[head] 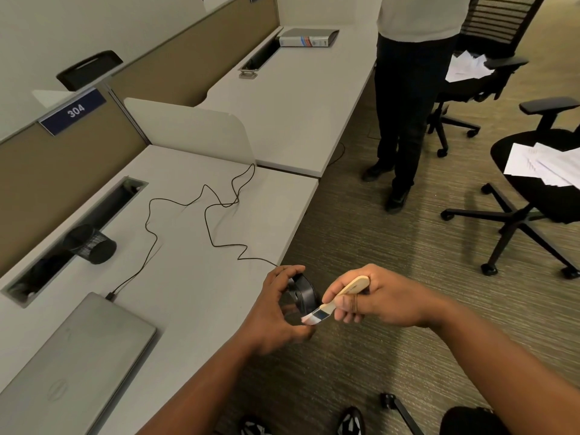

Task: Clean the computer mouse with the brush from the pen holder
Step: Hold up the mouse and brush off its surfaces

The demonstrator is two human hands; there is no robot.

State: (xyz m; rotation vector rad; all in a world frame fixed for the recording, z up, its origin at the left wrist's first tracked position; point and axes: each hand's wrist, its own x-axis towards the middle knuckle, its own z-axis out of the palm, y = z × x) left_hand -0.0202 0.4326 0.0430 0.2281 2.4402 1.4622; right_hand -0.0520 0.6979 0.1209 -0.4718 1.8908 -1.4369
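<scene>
My left hand (276,309) hides most of the black computer mouse (303,293); brush bristles (309,320) are blurred beside my thumb.

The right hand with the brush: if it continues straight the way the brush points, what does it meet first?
Probably the left hand, which holds the mouse; the brush tip already looks close to its thumb, though depth is unclear.

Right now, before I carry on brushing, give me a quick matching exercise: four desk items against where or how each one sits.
Items:
1. mouse
2. brush
3. pen holder
4. laptop

States:
A. lid closed, flat on the desk, cable plugged in
B. held in the right hand, bristles at the mouse
C. lying tipped over by the cable slot
D. held up in the left hand past the desk edge

Pairs: 1-D, 2-B, 3-C, 4-A
</scene>
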